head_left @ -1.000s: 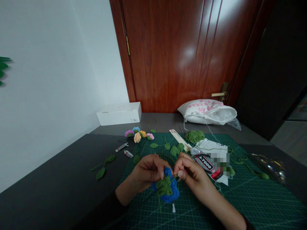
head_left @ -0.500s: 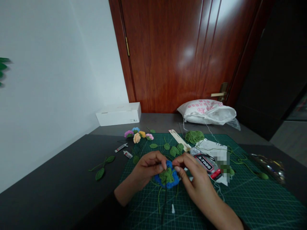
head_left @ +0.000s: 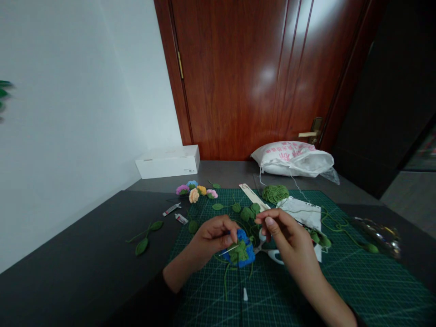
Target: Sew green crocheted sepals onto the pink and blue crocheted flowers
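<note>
A blue crocheted flower [head_left: 250, 256] with a green centre [head_left: 242, 251] is pinched by its upper left edge in my left hand [head_left: 218, 234], above the cutting mat. A thin pale needle [head_left: 228, 250] slants across the green centre from under those fingertips. To the upper right of the flower, my right hand [head_left: 286, 231] is raised with thumb and fingertips together; whatever they hold, if anything, is too fine to see. Scissors with white handles [head_left: 275, 256] lie between the flower and my right hand. Green yarn ends [head_left: 225, 281] hang below the flower.
The green cutting mat [head_left: 354, 281] carries crocheted leaves [head_left: 247, 213], a green yarn ball [head_left: 275, 194] and a small white nozzle [head_left: 245, 294]. Small crocheted flowers [head_left: 194, 195] and two tubes [head_left: 181, 219] lie left. Behind are a white box [head_left: 166, 162] and a white bag [head_left: 289, 159].
My right hand has come away from the flower, moving up and slightly right. The needle and the scissors now show. The black J-7000-like package is now mostly hidden behind my right hand.
</note>
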Action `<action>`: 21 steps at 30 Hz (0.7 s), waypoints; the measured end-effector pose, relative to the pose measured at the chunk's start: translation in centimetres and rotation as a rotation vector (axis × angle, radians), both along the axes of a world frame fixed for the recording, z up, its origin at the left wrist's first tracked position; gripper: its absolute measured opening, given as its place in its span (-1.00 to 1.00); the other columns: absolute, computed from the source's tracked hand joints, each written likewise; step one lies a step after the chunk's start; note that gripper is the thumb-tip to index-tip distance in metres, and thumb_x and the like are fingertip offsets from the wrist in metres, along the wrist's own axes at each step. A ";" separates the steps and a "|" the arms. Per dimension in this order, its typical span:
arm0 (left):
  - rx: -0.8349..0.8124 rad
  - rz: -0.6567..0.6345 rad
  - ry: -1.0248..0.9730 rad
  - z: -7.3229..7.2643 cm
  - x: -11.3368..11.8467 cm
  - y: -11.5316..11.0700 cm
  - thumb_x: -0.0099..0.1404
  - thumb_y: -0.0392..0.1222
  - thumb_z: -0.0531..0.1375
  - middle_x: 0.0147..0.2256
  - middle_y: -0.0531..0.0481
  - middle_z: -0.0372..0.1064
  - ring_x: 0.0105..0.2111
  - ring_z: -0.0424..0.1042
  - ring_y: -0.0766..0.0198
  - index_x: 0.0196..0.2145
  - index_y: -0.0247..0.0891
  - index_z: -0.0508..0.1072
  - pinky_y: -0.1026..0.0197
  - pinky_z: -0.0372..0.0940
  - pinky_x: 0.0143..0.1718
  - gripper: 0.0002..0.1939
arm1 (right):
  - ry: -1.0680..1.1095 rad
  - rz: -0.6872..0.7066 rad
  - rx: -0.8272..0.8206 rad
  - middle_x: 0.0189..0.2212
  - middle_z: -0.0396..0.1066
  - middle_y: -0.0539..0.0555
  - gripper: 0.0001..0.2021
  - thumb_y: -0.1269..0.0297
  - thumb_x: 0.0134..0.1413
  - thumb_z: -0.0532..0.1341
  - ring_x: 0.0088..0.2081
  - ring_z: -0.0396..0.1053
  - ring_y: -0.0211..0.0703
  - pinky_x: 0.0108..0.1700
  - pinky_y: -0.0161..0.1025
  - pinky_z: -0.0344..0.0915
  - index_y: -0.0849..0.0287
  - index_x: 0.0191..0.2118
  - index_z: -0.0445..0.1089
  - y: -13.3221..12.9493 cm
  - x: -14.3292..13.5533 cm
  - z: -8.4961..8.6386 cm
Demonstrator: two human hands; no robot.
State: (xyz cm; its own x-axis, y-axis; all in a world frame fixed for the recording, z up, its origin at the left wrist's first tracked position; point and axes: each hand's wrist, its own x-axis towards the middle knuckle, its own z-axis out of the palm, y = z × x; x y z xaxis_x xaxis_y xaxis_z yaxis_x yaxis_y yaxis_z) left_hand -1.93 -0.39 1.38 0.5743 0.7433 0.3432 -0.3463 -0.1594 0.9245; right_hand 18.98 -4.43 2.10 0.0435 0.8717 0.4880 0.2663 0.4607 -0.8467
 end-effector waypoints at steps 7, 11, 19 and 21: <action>0.018 0.025 0.035 -0.1 -0.1 0.2 0.24 -0.10 0.34 -0.36 -0.04 0.38 -0.36 0.31 0.29 -0.41 -0.32 0.42 0.28 0.17 -0.31 -0.74 | -0.150 0.068 0.199 -0.30 0.42 0.07 -0.89 0.29 0.29 0.18 -0.23 0.39 -0.06 -0.19 -0.13 0.31 0.06 -0.19 0.47 -0.7 -0.4 0.7; 0.134 0.031 0.187 -0.3 0.1 0.5 0.27 -0.02 0.31 -0.42 0.04 0.28 -0.39 0.27 0.32 -0.39 -0.31 0.45 0.29 0.16 -0.34 -0.72 | -0.403 0.206 0.266 -0.27 0.41 0.07 -0.92 0.36 0.25 0.23 -0.19 0.36 -0.05 -0.18 -0.12 0.29 0.06 -0.22 0.48 -1.1 -0.9 1.0; 0.230 0.034 0.336 -0.4 0.5 0.3 0.30 0.07 0.24 -0.44 0.04 0.28 -0.42 0.27 0.30 -0.37 -0.30 0.44 0.28 0.18 -0.37 -0.67 | -0.178 0.205 0.228 -0.40 0.36 0.03 -0.78 0.29 0.35 0.10 -0.30 0.32 -0.11 -0.26 -0.19 0.23 0.10 -0.38 0.33 -1.4 -1.8 0.4; 0.257 0.041 0.373 -0.4 0.6 0.3 0.33 0.03 0.21 -0.41 0.01 0.32 -0.40 0.29 0.29 -0.34 -0.30 0.46 0.28 0.19 -0.36 -0.70 | 0.051 0.193 0.139 -0.43 0.37 0.01 -0.77 0.20 0.36 0.09 -0.40 0.31 -0.18 -0.36 -0.26 0.23 0.10 -0.36 0.29 -1.2 -1.9 0.2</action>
State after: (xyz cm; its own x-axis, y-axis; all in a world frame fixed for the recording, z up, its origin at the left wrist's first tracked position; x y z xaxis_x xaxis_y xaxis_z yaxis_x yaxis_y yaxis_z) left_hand -1.33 -0.11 0.94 0.6656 0.6856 0.2949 0.0140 -0.4065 0.9136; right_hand 17.09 -5.68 2.27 -0.0898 0.7909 0.6053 0.1201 0.6120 -0.7817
